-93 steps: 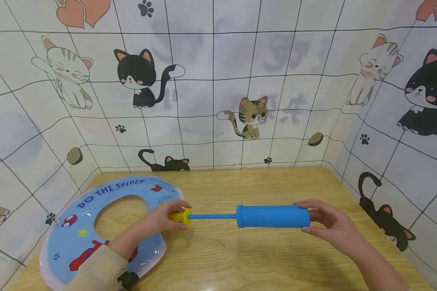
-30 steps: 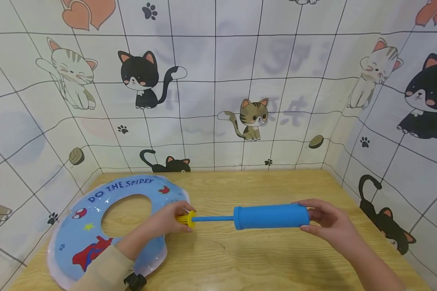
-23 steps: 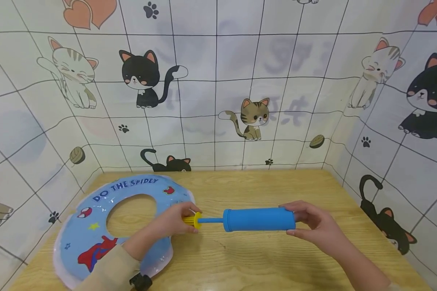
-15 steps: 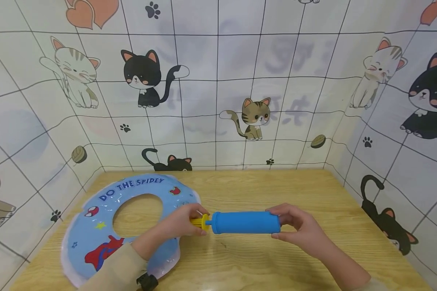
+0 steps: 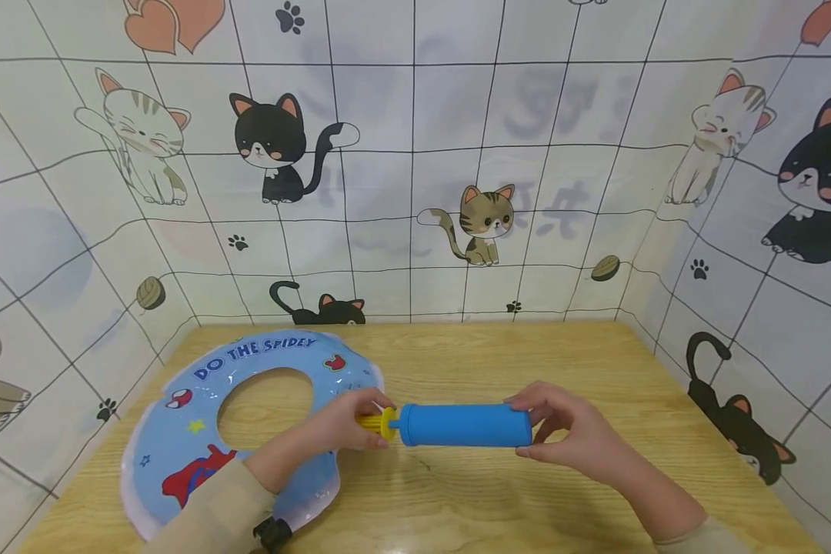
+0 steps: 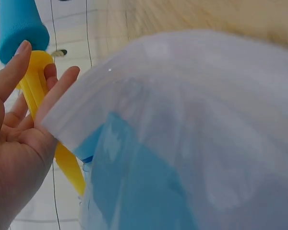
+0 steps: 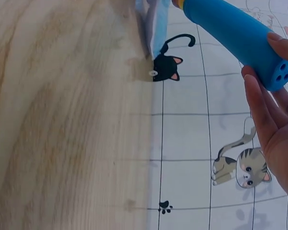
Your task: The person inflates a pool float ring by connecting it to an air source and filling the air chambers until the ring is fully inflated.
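Note:
A blue hand air pump (image 5: 465, 425) lies level between the two hands, above the table. My left hand (image 5: 349, 421) holds its yellow end piece (image 6: 34, 91) between thumb and fingers. Only a short bit of blue rod shows between that piece and the barrel. On the right, my right hand (image 5: 571, 427) grips the barrel's far end, whose end face shows small holes in the right wrist view. Behind the left hand lies a light blue swim ring (image 5: 154, 442) with red figures and lettering. Whether the yellow piece joins the ring is hidden by the hand.
The wooden table (image 5: 498, 354) runs back to a wall covering (image 5: 415, 154) printed with cats and grid lines. A dark strap piece (image 5: 273, 531) sits at the left sleeve. The ring's clear edge fills much of the left wrist view.
My right hand has pushed the barrel leftward towards the left hand, and the long exposed rod has slid almost wholly inside. The ring and left hand sit slightly further right in view.

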The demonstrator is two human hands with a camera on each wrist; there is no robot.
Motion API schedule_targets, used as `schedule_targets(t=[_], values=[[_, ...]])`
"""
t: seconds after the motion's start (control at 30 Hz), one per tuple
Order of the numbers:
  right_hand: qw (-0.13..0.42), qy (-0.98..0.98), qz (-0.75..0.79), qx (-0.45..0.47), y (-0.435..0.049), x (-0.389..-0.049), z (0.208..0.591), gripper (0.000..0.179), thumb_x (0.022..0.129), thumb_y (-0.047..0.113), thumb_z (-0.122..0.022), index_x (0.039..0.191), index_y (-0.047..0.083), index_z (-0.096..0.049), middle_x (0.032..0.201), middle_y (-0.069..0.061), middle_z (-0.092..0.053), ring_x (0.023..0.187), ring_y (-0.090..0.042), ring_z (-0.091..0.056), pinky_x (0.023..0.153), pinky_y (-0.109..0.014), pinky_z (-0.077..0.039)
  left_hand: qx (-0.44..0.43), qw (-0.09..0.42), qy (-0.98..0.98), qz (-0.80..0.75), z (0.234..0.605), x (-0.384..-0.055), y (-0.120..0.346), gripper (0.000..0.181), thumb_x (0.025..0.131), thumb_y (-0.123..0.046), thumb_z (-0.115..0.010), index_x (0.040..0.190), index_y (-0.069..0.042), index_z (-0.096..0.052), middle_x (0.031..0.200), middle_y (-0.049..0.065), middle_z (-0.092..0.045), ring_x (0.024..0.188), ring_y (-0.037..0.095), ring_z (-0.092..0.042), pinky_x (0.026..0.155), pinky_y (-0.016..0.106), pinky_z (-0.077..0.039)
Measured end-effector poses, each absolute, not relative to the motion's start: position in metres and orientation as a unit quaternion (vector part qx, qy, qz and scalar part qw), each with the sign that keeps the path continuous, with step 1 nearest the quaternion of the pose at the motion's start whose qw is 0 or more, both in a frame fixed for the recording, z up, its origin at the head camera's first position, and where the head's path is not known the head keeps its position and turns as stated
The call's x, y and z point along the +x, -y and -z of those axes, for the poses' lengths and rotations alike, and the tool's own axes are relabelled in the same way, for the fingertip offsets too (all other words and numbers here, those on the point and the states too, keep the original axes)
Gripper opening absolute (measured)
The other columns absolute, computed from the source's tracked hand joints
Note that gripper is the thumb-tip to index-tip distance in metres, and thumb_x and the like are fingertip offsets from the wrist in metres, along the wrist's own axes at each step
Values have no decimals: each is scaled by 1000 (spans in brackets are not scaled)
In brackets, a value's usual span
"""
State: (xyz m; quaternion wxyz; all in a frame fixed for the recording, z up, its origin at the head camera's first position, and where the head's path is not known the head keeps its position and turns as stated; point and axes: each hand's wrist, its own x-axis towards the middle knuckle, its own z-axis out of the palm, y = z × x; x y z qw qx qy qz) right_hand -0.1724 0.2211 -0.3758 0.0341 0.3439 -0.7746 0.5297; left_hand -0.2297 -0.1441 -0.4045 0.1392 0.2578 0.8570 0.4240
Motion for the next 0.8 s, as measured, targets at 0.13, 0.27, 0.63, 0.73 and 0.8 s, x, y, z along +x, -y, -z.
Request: schedule_targets(t=[0.13,0.27,0.63,0.73,0.8], values=[[34,768,-534,351,-234,-173,374,53,75,-4,-80,123,9,-61,119,-4,-58,82,-23,-67,61,-39,-57,255,140,-862,-415,406,-233,156,43,77,-11,-84,114,-11,-62,99,3,-70,87,19,-60,79,34,-49],[40,769,-530,355,-250,-171,371,55,75,-9,-79,125,5,-61,122,-2,-58,83,-22,-66,63,-37,-57,259,143,-859,-417,407,-236,164,43,78,-12,-83,114,-11,-62,99,2,-69,88,20,-60,81,35,-48],[66,778,-498,378,-288,-164,347,62,69,-21,-75,125,-1,-58,126,-1,-58,93,-15,-63,74,-28,-55,267,151,-848,-432,406,-234,175,42,80,-13,-81,117,-9,-61,105,8,-69,90,21,-59,82,35,-47],[73,777,-495,382,-289,-158,337,62,69,-24,-73,125,-3,-58,127,-2,-57,97,-14,-62,77,-25,-53,262,163,-839,-448,405,-229,174,42,81,-11,-80,118,-7,-60,102,5,-69,89,20,-61,82,33,-47],[77,774,-497,385,-288,-157,333,63,68,-24,-73,125,-2,-58,128,-3,-57,98,-13,-61,78,-23,-52,257,171,-833,-460,405,-226,173,43,81,-10,-80,119,-6,-60,101,3,-69,87,20,-61,81,31,-47]])
